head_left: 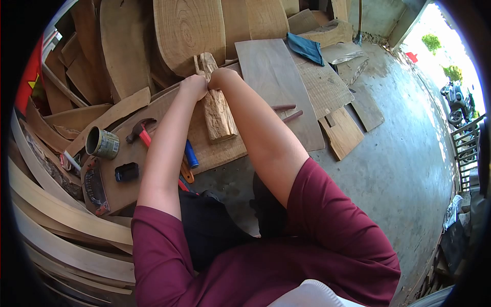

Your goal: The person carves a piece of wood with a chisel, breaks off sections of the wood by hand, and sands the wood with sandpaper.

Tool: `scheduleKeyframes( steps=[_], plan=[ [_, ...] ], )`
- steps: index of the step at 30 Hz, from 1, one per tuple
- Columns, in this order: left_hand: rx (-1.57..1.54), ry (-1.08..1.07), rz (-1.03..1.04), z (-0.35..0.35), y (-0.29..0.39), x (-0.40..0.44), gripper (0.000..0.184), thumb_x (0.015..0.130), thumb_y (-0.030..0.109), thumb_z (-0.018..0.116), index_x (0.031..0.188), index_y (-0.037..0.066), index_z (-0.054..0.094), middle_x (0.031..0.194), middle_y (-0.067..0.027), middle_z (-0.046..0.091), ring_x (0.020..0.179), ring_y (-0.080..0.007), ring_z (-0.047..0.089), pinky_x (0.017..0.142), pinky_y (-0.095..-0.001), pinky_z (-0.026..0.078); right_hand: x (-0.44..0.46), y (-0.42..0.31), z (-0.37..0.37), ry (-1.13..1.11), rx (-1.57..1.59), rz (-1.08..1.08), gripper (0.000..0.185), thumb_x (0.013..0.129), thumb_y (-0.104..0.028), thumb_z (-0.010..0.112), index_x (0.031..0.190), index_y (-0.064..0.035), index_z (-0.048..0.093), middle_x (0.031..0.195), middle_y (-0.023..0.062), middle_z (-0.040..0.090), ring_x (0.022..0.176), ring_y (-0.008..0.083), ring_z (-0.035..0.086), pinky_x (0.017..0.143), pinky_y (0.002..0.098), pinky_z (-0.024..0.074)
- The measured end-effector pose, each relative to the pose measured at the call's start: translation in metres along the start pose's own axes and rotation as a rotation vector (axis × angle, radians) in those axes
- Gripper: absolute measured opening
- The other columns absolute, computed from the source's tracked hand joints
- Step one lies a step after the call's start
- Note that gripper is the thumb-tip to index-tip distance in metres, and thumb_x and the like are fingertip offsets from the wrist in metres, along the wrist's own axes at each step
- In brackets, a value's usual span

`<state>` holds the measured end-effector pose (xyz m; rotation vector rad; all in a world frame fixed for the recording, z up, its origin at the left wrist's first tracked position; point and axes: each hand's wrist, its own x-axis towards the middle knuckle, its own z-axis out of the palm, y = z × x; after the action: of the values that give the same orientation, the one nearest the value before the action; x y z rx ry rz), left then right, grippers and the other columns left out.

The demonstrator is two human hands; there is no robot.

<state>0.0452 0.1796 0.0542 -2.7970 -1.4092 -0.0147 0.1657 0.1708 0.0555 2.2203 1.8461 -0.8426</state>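
Note:
A rough, split piece of wood (220, 120) lies lengthwise on a board in front of me. My left hand (193, 87) is closed at its left side, near the far end. Just beyond that hand a thin light strip (196, 64) sticks up; whether the fingers hold it is hidden. My right hand (222, 78) is also closed, over the wood and close against the left hand, its fingers hidden from view. By my left forearm lie a hammer (140, 130) with a red handle and a blue cylinder (191, 154).
An open tin can (102, 143), a small black tray (127, 172) and a curved dark tool (94, 187) sit to the left. Large wooden slabs (189, 36) lean at the back. Two brown sticks (292, 115) and a blue cloth (305, 48) lie on boards to the right.

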Motion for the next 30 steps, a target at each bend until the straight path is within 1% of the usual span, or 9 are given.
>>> scheduleKeyframes(
  steps=[2, 10, 19, 27, 30],
  plan=[
    [-0.006, 0.002, -0.003, -0.0009, 0.0005, -0.0008, 0.03, 0.086, 0.027, 0.048, 0.091, 0.004, 0.068, 0.097, -0.0213, 0.065, 0.094, -0.0377, 0.063, 0.082, -0.0459, 0.05, 0.003, 0.0007, 0.0023, 0.043, 0.001, 0.003, 0.052, 0.083, -0.039, 0.058, 0.129, -0.016, 0.055, 0.13, 0.0055, 0.056, 0.114, 0.0252, 0.057, 0.091, 0.0455, 0.0475],
    [-0.023, 0.013, 0.001, 0.0031, -0.0012, 0.0014, 0.029, 0.085, 0.026, 0.049, 0.09, 0.005, 0.068, 0.096, -0.021, 0.066, 0.093, -0.0373, 0.063, 0.082, -0.0456, 0.05, -0.0001, 0.0002, -0.0001, 0.013, -0.019, 0.003, 0.052, 0.083, -0.04, 0.058, 0.129, -0.0158, 0.055, 0.129, 0.0059, 0.056, 0.114, 0.0254, 0.057, 0.091, 0.0455, 0.0476],
    [-0.007, 0.018, 0.009, 0.0051, -0.002, 0.002, 0.031, 0.087, 0.029, 0.048, 0.088, 0.005, 0.068, 0.095, -0.0208, 0.066, 0.093, -0.0373, 0.063, 0.082, -0.0457, 0.05, 0.0029, 0.0008, 0.0008, 0.014, -0.009, 0.003, 0.053, 0.083, -0.042, 0.058, 0.13, -0.0161, 0.054, 0.13, 0.0058, 0.056, 0.115, 0.0254, 0.057, 0.092, 0.0452, 0.0471],
    [0.036, -0.012, 0.003, 0.0074, -0.0035, 0.0061, 0.033, 0.089, 0.03, 0.047, 0.092, 0.005, 0.068, 0.097, -0.0205, 0.066, 0.093, -0.0375, 0.063, 0.082, -0.0458, 0.05, 0.0035, 0.0006, 0.0014, 0.014, -0.002, 0.008, 0.052, 0.083, -0.042, 0.058, 0.129, -0.0165, 0.056, 0.13, 0.0047, 0.055, 0.116, 0.0245, 0.056, 0.093, 0.0449, 0.0467],
    [0.008, -0.002, -0.004, 0.0062, -0.0027, 0.004, 0.033, 0.088, 0.03, 0.046, 0.092, 0.005, 0.068, 0.098, -0.0205, 0.065, 0.094, -0.0373, 0.063, 0.083, -0.0455, 0.05, 0.0048, 0.0009, 0.0038, 0.013, 0.003, 0.016, 0.052, 0.083, -0.042, 0.057, 0.129, -0.0169, 0.055, 0.131, 0.0046, 0.055, 0.116, 0.0245, 0.056, 0.093, 0.0448, 0.0466]
  ],
)
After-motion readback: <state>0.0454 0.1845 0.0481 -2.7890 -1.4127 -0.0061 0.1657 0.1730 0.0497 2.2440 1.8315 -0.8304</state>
